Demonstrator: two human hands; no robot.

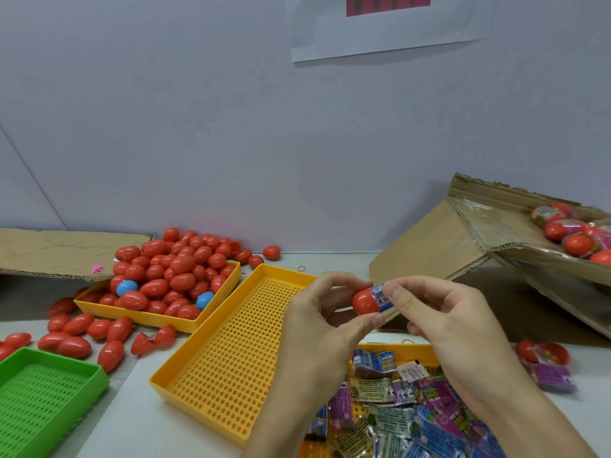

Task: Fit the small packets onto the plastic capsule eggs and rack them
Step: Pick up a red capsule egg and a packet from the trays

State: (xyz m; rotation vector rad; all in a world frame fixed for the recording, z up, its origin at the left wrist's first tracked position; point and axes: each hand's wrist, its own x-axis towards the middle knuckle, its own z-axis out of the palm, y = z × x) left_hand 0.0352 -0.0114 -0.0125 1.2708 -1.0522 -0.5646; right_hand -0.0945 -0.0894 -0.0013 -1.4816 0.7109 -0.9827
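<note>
Just right of the frame's centre, the left hand [317,312] grips a red plastic capsule egg [365,302] while the right hand [439,312] pinches a small blue printed packet [382,297] sitting over the egg's right end. Both are held above the empty perforated yellow plastic tray [231,355]; loose packets [396,411] lie heaped at lower right.

White table [132,391] with trays [231,358], eggs [76,347]

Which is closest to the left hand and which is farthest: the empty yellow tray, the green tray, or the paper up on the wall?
1. Empty yellow tray: right under and beside the left hand.
2. Green tray: far off at the left edge of the table.
3. Paper on the wall: high up, behind everything.
</note>
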